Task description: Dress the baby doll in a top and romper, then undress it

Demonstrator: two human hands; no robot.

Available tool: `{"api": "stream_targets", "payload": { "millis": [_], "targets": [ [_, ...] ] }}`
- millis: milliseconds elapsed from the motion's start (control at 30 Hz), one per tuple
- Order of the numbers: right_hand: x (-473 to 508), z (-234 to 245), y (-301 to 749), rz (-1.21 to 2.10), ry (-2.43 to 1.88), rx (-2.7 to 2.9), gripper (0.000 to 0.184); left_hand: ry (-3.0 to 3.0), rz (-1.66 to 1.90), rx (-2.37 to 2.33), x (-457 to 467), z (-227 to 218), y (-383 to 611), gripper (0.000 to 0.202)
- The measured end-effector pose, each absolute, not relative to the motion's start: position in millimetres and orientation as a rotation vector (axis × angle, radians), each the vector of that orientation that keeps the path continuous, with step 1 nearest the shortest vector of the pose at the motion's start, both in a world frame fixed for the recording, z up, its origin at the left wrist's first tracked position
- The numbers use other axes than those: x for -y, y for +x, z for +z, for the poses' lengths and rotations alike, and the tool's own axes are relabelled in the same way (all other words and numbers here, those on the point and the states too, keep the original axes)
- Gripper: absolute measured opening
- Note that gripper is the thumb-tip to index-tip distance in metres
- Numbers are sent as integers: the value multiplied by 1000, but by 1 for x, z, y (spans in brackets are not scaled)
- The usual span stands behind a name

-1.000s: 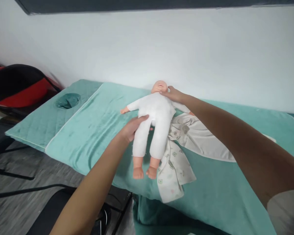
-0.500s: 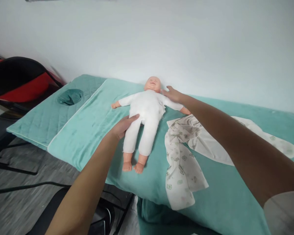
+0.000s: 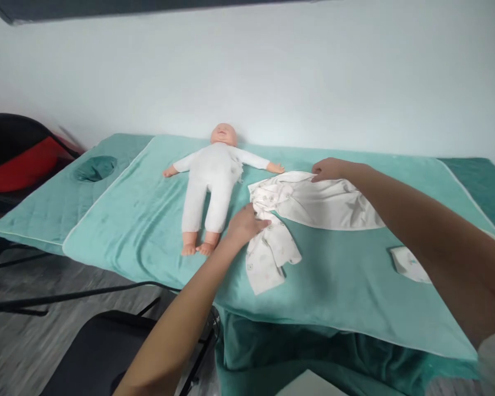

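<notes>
A baby doll with a white cloth body lies on its back, arms spread, with bare feet toward me. To its right is a white baby garment with a small print, partly bunched at its left end. My left hand grips this bunched end beside the doll's legs, with the thumb lying over the cloth. My right hand pinches the garment's far edge, fingers closed, near the doll's outstretched hand. My right forearm hides the garment's right end.
The teal cover is spread over a bed against the white wall. A round hole is in its left end. Another folded white printed cloth lies under my right forearm. Black chairs stand at the front and left.
Both hands have moved from the doll to the garment and taken hold of it. The view has shifted right. The doll still lies on its back.
</notes>
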State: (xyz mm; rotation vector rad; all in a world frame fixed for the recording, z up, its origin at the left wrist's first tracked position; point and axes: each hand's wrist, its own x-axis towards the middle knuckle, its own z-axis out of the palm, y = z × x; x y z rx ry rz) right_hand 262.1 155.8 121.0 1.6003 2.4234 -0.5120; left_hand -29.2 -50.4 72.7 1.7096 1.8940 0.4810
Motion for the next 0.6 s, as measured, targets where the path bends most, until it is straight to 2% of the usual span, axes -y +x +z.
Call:
{"api": "stream_targets", "payload": {
  "millis": [67, 133, 200, 300, 400, 533, 600],
  "targets": [
    [-132, 129, 259, -450, 1546, -2568, 18, 1724, 556, -1838, 53, 69, -12, 37],
    [-102, 138, 253, -444, 1514, -2763, 28, 1911, 710, -1710, 63, 74, 2, 22],
    [-64, 153, 244, -506, 1453, -2951, 33, 2130, 895, -1626, 81, 86, 16, 22],
    [4, 185, 231, -683, 1180, -3073, 30, 2307, 1162, -1647, 111, 106, 33, 20],
    [68, 220, 224, -744, 977, -3126, 25, 2356, 1221, -1595, 136, 122, 43, 13],
    [123, 253, 234, -787, 1018, -3158, 22, 2218, 1329, -1869, 163, 147, 42, 22],
    [139, 261, 244, -808, 1116, -3130, 31, 2158, 1391, -1958, 176, 164, 39, 28]
  ]
}}
